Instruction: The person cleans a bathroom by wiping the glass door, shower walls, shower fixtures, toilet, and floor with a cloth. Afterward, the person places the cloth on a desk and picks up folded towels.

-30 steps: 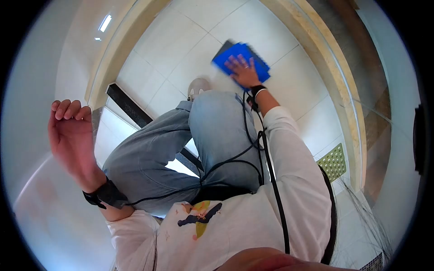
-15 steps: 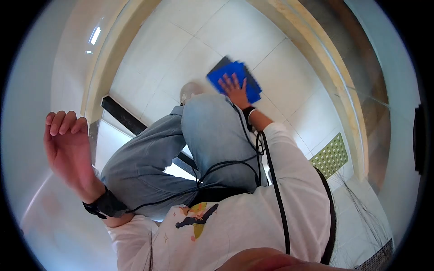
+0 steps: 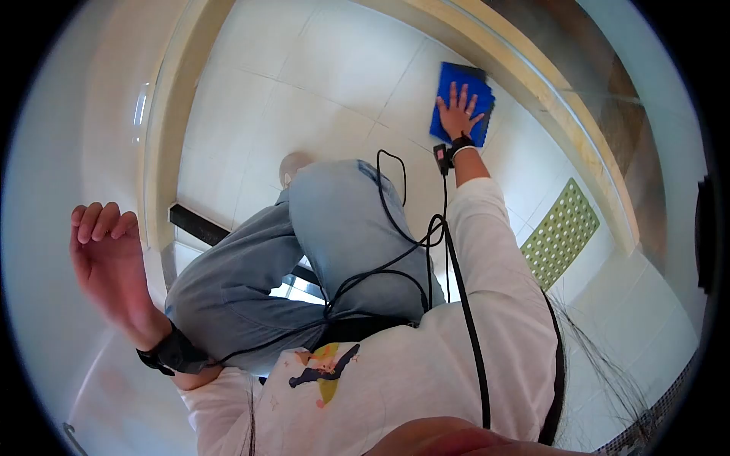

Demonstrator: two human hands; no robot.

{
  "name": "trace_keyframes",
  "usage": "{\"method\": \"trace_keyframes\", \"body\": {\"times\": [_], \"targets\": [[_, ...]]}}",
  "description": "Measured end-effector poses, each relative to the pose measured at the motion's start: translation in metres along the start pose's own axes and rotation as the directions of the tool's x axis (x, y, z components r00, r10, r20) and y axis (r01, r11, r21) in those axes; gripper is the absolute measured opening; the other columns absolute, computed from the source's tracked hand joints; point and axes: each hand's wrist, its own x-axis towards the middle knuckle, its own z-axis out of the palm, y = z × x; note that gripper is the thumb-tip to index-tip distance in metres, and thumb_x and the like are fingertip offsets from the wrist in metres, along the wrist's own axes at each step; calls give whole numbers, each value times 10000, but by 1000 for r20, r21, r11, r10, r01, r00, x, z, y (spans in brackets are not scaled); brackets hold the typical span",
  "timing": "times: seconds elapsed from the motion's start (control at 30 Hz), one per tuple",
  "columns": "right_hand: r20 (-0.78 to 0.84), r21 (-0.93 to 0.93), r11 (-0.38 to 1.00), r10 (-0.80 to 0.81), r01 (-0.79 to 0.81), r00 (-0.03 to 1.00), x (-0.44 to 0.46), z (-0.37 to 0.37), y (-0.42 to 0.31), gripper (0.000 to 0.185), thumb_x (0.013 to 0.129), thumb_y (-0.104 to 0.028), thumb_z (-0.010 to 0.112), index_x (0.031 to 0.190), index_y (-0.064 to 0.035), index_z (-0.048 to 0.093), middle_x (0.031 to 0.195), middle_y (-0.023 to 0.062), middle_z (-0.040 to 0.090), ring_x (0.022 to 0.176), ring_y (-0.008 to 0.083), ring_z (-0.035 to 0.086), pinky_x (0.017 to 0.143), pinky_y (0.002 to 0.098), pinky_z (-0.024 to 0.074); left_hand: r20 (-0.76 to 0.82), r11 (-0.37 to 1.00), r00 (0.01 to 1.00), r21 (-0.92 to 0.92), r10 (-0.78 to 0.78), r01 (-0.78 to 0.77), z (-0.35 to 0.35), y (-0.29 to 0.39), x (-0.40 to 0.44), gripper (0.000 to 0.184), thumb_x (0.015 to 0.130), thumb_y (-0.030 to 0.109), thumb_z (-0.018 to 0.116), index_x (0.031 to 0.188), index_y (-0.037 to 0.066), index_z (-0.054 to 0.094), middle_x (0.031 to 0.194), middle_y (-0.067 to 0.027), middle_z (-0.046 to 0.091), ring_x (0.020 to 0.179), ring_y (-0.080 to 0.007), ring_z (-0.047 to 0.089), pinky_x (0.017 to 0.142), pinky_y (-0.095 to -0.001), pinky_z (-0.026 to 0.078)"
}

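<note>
My right hand (image 3: 459,114) lies flat with its fingers spread, pressing on a folded blue cloth (image 3: 450,76) with zigzag edges and a dark grey layer. The cloth rests on the pale tiled floor (image 3: 334,83), close to the curved yellowish kerb at the far right. Raised at the left side, my left hand (image 3: 114,266) holds nothing. Its fingers are loosely curled and its palm shows, near the glossy pale wall. Both wrists wear black bands with a cable.
A yellowish stone kerb (image 3: 604,163) curves along the right, and another kerb (image 3: 176,114) runs along the left. A green mat with holes (image 3: 561,232) lies at the right. Black cable (image 3: 395,273) loops over my bent knees. A dark bar (image 3: 196,226) is at the left.
My right hand and the blue cloth have slid across the floor, forward and right, toward the kerb. My left hand stays raised, almost unmoved. The view has shifted slightly.
</note>
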Motion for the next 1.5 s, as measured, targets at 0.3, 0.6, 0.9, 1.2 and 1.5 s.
{"method": "trace_keyframes", "body": {"times": [0.3, 0.6, 0.9, 1.2, 1.5], "targets": [[-122, -51, 958, -285, 281, 951, -165, 22, 34, 573, 862, -451, 400, 1376, -276, 220, 1456, 7, 118, 1331, 314, 74, 958, 659, 10, 132, 995, 988, 75, -81, 71, 29, -19, -4, 44, 888, 65, 377, 892, 55, 420, 763, -10, 398, 732, -129, 375, 691, -282, 319], [71, -104, 934, -335, 341, 940, -288, 32, 140, 570, 840, -527, 387, 1359, -358, 223, 1455, -39, 111, 1338, 259, 64, 983, 633, 38, 158, 978, 971, 142, -178, 156, 24, -32, 16, 84, 897, 61, 355, 886, 41, 436, 784, -22, 422, 751, -134, 395, 700, -280, 331], [-73, 245, 816, 555, -524, 829, -140, -22, 186, 666, 852, -584, 292, 1396, -284, 51, 1462, 26, -70, 1323, 359, -76, 942, 681, -14, 246, 964, 942, 190, -230, 185, 62, -33, 9, 95, 894, 52, 349, 891, 37, 443, 787, -26, 425, 748, -136, 397, 701, -285, 332], [-73, 60, 987, -146, 150, 987, -224, 17, 56, 688, 830, -484, 426, 1396, -271, 96, 1466, 34, -17, 1329, 345, -44, 928, 689, -35, 273, 946, 914, 210, -301, 249, 78, -39, 14, 65, 890, 50, 380, 897, 37, 443, 799, -19, 425, 757, -136, 398, 718, -285, 343], [-139, 14, 905, -418, 424, 898, -210, 6, 69, 568, 819, -522, 421, 1341, -405, 230, 1446, -79, 138, 1332, 229, 108, 1007, 595, 38, 279, 933, 899, 225, -336, 279, 76, -41, 24, 74, 898, 70, 386, 894, 35, 452, 808, -20, 438, 764, -133, 405, 716, -282, 346]]}}
